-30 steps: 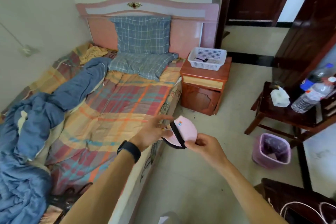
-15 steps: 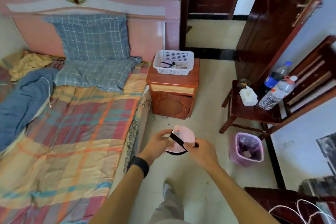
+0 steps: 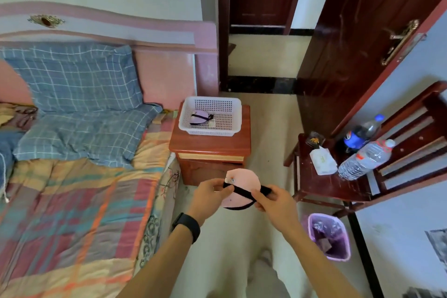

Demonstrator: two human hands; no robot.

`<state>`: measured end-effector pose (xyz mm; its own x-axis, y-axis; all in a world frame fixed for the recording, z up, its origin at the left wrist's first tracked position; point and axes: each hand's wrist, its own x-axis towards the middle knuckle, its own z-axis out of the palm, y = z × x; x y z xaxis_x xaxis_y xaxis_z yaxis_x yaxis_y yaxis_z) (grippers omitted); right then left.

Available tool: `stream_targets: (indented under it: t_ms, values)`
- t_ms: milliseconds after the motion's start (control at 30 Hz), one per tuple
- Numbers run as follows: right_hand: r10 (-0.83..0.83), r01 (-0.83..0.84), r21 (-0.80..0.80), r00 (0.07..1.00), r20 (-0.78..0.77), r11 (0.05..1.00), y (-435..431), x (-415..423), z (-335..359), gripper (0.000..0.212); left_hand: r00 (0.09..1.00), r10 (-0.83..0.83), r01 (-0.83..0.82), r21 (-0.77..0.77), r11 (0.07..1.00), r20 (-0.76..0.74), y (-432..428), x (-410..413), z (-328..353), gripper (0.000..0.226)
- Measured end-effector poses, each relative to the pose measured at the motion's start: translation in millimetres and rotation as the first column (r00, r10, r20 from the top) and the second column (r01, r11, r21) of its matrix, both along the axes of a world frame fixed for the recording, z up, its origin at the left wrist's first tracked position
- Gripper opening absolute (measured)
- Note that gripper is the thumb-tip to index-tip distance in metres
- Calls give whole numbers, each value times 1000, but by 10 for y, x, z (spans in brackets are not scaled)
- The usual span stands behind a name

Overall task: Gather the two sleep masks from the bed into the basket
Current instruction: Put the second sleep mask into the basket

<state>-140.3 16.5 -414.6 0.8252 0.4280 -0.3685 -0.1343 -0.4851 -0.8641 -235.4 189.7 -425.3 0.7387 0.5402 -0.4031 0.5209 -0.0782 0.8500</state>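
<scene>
A pink sleep mask with a black strap is held in front of me above the floor, folded. My left hand pinches its left side and my right hand grips the strap's right end. The white plastic basket stands on the red-brown nightstand beyond my hands. Inside it lies a pale purple sleep mask with a black strap. The bed with its plaid cover lies to my left.
A dark wooden chair at right carries two bottles and a tissue pack. A purple waste bin stands on the floor by my right arm. An open brown door is behind the chair. Blue checked pillows rest at the headboard.
I have turned right and stepped closer to the nightstand, so the basket looks larger. My hands have pulled the mask's strap out wider between them.
</scene>
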Motion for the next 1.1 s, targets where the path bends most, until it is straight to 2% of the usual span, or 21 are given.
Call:
stream_targets:
  t_ms: [100, 233, 333, 400, 533, 633, 833, 1000, 1100]
  values:
    - [7, -7, 42, 1000, 13, 999, 200, 531, -59, 13, 1000, 24, -24, 10, 1000, -1, 174, 516, -49, 21]
    - [96, -98, 61, 995, 33, 993, 471, 1270, -37, 14, 993, 114, -114, 38, 993, -7, 370, 1154, -8, 10]
    - [158, -161, 66, 987, 43, 985, 701, 1757, -15, 11, 984, 176, -176, 40, 984, -8, 519, 1554, 9, 13]
    - [207, -208, 55, 978, 16, 977, 883, 2054, -54, 8, 974, 226, -225, 30, 974, -25, 627, 1758, -8, 22]
    - [275, -272, 65, 960, -49, 960, 1304, 2501, -217, 3, 951, 304, -305, 0, 952, -47, 904, 2034, -127, 11]
    - [336, -334, 45, 940, -50, 941, 1664, 2753, -317, 8, 931, 359, -361, -13, 933, -72, 1181, 2222, -230, 15]
    - [477, -476, -102, 879, -12, 874, 2416, 3178, -492, 12, 873, 473, -482, -58, 874, -119, 1744, 2577, -547, 22]
    - [666, -611, -334, 743, 72, 718, 3059, 3656, -788, 17, 838, 489, -524, -108, 845, -241, 2057, 2830, -825, 30]
    - [753, -646, -443, 648, 111, 622, 3428, 3929, -936, 16, 801, 501, -526, 15, 851, -327, 2130, 2904, -1074, 47]
